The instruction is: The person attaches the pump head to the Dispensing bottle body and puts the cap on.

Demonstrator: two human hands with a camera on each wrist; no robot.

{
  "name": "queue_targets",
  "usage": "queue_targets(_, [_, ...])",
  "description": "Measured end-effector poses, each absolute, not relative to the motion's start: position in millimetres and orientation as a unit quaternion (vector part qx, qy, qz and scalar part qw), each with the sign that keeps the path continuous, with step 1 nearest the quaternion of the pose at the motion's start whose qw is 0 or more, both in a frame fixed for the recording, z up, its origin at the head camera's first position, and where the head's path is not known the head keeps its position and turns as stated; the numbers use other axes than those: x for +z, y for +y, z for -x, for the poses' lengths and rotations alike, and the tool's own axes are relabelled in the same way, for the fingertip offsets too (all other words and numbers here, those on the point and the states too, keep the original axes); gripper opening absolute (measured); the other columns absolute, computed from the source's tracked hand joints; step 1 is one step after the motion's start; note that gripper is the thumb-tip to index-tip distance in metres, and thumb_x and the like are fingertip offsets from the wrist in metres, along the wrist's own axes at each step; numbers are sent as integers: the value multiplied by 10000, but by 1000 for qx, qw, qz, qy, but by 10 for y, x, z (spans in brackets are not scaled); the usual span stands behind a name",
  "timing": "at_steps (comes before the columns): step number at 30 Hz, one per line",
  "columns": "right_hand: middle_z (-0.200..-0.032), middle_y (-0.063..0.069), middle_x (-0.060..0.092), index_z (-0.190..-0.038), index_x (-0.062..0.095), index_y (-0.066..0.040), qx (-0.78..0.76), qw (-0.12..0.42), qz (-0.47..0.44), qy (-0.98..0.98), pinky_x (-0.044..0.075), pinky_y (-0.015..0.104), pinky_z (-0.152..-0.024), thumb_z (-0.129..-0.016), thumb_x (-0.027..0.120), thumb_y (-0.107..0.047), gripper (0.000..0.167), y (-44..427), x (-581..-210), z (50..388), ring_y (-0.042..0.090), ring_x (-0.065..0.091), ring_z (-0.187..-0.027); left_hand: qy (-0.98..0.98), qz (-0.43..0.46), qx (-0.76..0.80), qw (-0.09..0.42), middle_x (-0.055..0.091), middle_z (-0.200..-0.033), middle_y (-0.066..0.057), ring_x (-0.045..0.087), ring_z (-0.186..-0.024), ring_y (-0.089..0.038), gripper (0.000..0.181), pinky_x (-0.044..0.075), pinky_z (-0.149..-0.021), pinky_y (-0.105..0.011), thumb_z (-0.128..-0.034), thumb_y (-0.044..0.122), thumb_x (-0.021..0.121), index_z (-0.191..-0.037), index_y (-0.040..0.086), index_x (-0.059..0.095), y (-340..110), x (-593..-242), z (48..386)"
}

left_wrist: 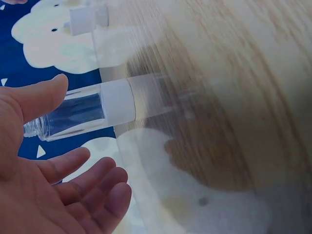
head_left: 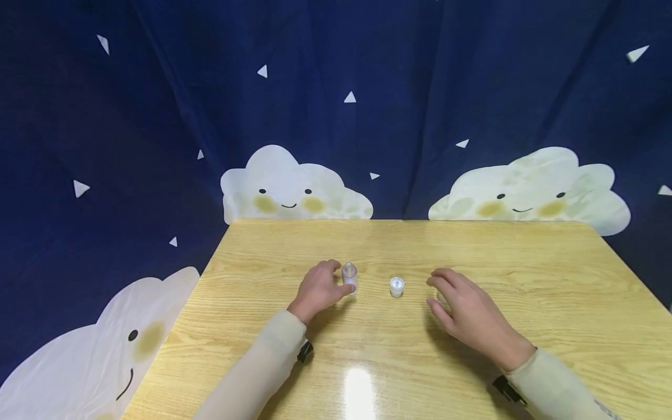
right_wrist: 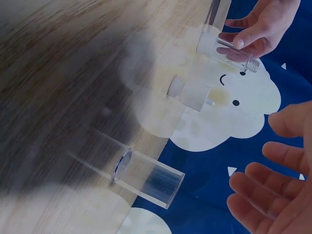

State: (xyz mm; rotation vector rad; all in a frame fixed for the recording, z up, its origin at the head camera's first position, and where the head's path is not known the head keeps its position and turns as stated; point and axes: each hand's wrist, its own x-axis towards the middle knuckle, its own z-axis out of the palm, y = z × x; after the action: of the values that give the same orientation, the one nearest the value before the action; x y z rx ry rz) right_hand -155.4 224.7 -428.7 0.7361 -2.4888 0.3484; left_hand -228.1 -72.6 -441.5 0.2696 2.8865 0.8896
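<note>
- Head view: the left hand point(head_left: 321, 290) is at the bottle point(head_left: 350, 284), thumb and fingers spread to either side of it; contact is hard to judge from here. The right hand point(head_left: 472, 312) is held open over the table point(head_left: 388, 361), holding nothing. A small white fitting point(head_left: 396, 286) stands between the hands, apart from both. Dark marks on the right sleeve point(head_left: 569, 382) are too small to read.
- Left wrist view: the bottle stands upright on the table, its threaded neck bare, with clear walls above a white base. The left hand is open, fingers loosely extended, not closed round it. No brand, label or lettering shows on the side in view.
- Right wrist view: a clear cylinder point(right_wrist: 155, 178) with a blue rim stands rim-down near the relaxed, open right hand, not touching it. The white fitting stands between cylinder and bottle. All three parts are separate, so I judge no joining done; fitting and cylinder both remain off the bottle. No writing is legible on any of them.
</note>
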Motion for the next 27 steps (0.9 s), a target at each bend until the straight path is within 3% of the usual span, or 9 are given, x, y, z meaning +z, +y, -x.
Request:
queue_targets(10, [-1112,142,660,-1064,669,-32,117,249,-274,-922,572,462,-786,-806,749,-172,304,2256,-4270,1563,300,667,-978,954,-85,280,58,672,-1244,-122,641,-1102,-287,602,529,-915,-440,-839,414,763,-1294,53,603,-709,-4447,2308])
queue_targets(17, [-1069,150,697,-1035,695,-6,105,241,-285,-922,584,449,-799,-809,752,-159,278,2233,-4236,1553,299,690,-963,956,-81,273,64,706,-1163,-102,653,-966,-232,589,539,-831,-398,-838,420,761,-1276,55,613,-704,-4489,2333])
queue_targets(24, [-1025,168,729,-1018,717,21,102,221,-304,-921,585,448,-845,-815,750,-151,268,2182,-4201,1537,312,704,-964,951,-108,281,74,658,-960,-28,560,-789,-173,371,465,-671,-316,-881,395,728,-1099,108,640,-699,-4516,2326])
queue_targets(27, [-1036,171,725,-1030,716,22,105,205,-302,-925,581,449,-862,-830,740,-154,267,2164,-4199,1533,314,695,-986,947,-115,290,75,675,-983,-22,555,-785,-154,335,452,-657,-289,-909,381,698,-1098,108,651,-696,-4528,2323])
